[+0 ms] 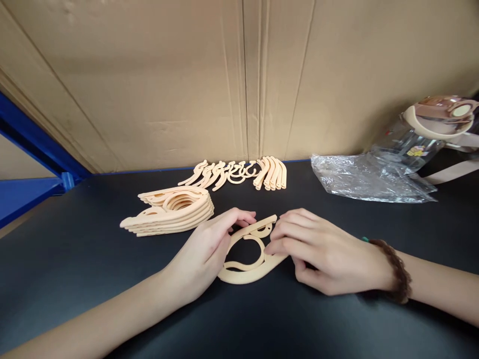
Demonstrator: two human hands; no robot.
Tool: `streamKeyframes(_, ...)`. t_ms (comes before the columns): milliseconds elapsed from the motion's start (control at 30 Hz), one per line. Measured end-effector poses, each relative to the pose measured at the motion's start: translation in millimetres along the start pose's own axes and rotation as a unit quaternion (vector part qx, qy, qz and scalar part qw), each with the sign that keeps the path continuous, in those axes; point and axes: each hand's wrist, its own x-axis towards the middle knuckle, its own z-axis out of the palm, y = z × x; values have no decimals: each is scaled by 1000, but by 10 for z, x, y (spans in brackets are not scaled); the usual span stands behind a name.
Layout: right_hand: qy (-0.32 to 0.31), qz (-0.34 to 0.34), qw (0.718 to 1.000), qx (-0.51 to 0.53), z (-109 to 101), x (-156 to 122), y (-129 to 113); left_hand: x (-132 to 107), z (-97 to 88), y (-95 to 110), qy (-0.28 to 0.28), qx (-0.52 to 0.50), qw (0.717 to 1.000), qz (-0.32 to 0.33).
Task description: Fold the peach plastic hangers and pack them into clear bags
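A peach-coloured plastic hanger piece (247,267) with curved loops lies on the black table (75,259) between my hands. My left hand (209,252) curls around its left side, fingertips pinching the upper edge. From the right, my right hand (322,252) pinches the piece's right end with bent fingers; a brown bracelet sits on that wrist. Behind my left hand rests a stack of the same peach pieces (170,212). Farther back, a row of small peach hooks (220,174) and a bunch of curved peach strips (271,173) lie near the wall.
A cardboard wall (239,75) closes off the back of the table. Crumpled clear plastic bags (366,179) lie at the right, beside a clear bottle with a beige lid (430,129). A blue metal frame (33,164) stands at the left.
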Motion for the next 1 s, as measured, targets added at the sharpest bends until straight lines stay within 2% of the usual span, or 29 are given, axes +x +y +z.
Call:
streamKeyframes(233,25,87,995,-29,-11,-9,155,52,-15,-52,-14,52,997,54)
streamKeyframes(433,62,153,985,-42,29,-16,219,-17,-16,-33,-43,100,993,45)
streamKeyframes(567,101,162,981,-34,33,-13,208,-38,-12,21,-71,106,990,60)
streamKeyframes(667,108,153,982,-19,6,-9,179,-37,-11,32,-84,99,989,73)
streamKeyframes(767,77,151,985,24,-21,-15,157,-33,-6,25,-92,96,987,87)
streamKeyframes(900,-16,92,993,75,-23,-34,156,-37,6,4,-108,112,985,77)
streamKeyframes(1000,-31,96,992,74,-12,-39,166,-51,17,-28,-107,116,986,52)
